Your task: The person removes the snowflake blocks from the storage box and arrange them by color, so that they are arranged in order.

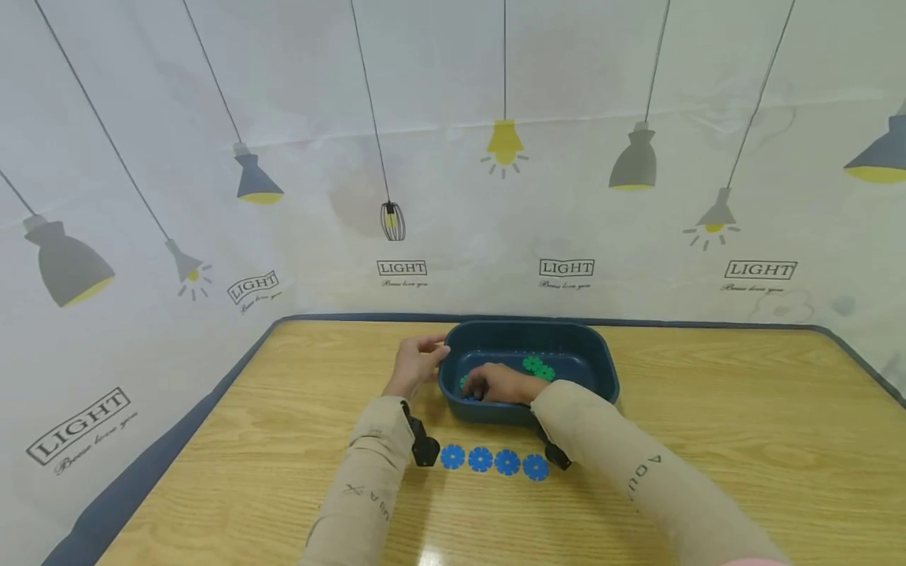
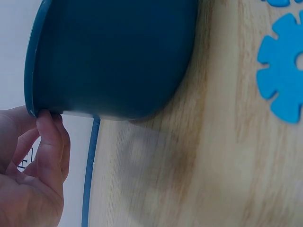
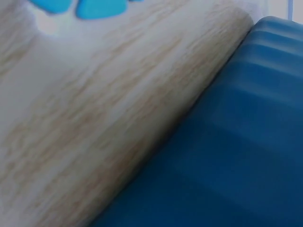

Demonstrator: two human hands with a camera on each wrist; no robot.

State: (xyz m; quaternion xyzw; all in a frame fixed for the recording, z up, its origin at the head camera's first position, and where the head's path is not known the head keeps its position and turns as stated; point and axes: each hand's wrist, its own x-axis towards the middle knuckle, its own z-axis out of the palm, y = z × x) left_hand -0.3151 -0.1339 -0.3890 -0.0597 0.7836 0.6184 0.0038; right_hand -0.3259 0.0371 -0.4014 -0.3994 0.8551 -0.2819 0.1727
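A dark blue plastic basin (image 1: pixel 488 413) stands near the back of the wooden table. My left hand (image 1: pixel 416 366) holds its left rim, thumb and fingers pinching the edge in the left wrist view. Inside the basin, my right hand (image 1: pixel 501 383) reaches down at the left end with bent fingers. Close to those fingertips lie a green piece and a bit of blue; whether they pinch anything is hidden. Several green notched discs (image 1: pixel 539 368) lie farther right on the basin floor. In the right wrist view the basin's wall (image 3: pixel 236 156) hides the hand.
In front of the basin, several blue notched discs (image 1: pixel 480 459) lie in a row on the table (image 1: pixel 283 472), between my two forearms. Behind the table hangs a pale cloth (image 1: pixel 460 220) printed with lamps; it also runs along the left side.
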